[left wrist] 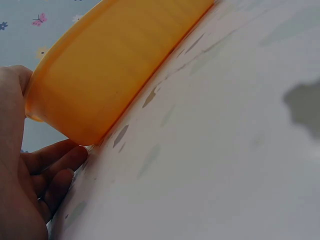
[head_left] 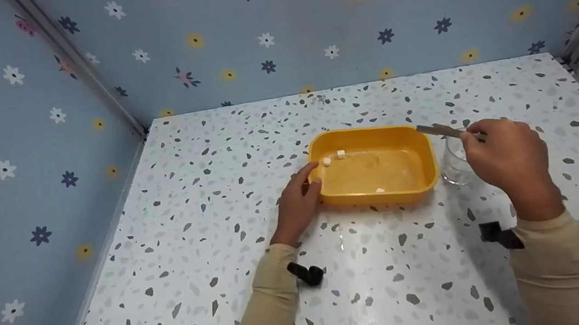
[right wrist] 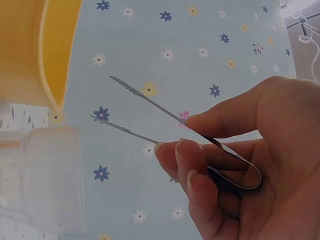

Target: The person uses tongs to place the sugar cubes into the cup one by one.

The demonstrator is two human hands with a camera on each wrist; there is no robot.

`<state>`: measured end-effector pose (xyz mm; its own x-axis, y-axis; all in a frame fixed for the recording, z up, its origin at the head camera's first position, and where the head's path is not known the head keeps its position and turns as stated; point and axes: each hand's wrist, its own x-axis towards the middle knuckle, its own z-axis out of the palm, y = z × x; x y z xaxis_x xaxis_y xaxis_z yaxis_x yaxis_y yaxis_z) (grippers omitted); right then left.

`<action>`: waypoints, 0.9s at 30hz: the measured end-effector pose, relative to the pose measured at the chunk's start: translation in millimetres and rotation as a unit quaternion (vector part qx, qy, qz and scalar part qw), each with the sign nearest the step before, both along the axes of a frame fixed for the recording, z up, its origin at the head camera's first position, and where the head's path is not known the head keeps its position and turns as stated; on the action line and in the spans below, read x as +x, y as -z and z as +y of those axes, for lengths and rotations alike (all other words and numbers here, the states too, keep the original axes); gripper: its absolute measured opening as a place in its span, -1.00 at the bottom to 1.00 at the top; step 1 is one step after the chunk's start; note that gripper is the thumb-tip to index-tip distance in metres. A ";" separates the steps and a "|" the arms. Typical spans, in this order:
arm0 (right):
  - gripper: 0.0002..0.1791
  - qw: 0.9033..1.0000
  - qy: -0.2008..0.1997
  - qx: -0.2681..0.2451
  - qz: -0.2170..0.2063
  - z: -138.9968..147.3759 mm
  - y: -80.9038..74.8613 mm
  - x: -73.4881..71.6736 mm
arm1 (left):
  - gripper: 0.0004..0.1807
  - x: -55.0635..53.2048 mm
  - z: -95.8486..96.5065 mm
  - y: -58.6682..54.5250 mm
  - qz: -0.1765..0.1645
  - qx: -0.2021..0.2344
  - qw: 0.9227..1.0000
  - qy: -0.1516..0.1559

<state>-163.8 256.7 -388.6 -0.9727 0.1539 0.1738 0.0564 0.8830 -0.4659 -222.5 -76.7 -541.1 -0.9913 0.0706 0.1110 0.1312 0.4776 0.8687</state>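
My left hand (head_left: 297, 203) holds the left end of a yellow plastic tub (head_left: 382, 195). In the left wrist view its thumb is up at the rim and the other fingers curl by the bottom corner. Inside the tub lie small white cubes (head_left: 341, 154), two near the left end and one by the near wall. With thumb and fingers my right hand (head_left: 509, 155) pinches metal tongs (right wrist: 150, 100). Their serrated tips stand apart with nothing between them. From above, the tongs reach over the tub's right end. A clear drinking glass (head_left: 455, 168) stands right of the tub, partly behind the right hand.
Tub and glass stand on a white speckled tabletop (head_left: 189, 197). Blue flowered panels (head_left: 307, 33) rise along its back and sides, joined by metal corner strips. Black wrist mounts (head_left: 312, 275) show on both beige sleeves.
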 end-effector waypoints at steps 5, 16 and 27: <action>-0.60 1.000 -0.013 -0.002 0.013 -8.0 3.5 -0.7 | -0.52 -0.3 -0.4 -0.2 0.004 -0.001 1.000 0.003; -0.62 0.998 -0.055 0.004 0.004 -29.0 16.7 -7.2 | -0.52 -0.5 0.3 1.2 0.001 -0.003 1.000 -0.004; -0.68 0.996 -0.079 0.016 0.028 -42.6 32.1 -12.9 | -0.52 -1.5 0.5 2.9 0.011 -0.004 1.000 -0.002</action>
<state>-176.7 214.1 -420.7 -0.9729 -0.0069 0.2313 -0.1101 0.8931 -0.4362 -224.0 -76.2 -544.0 -0.9890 0.0678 0.1313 0.1477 0.4855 0.8617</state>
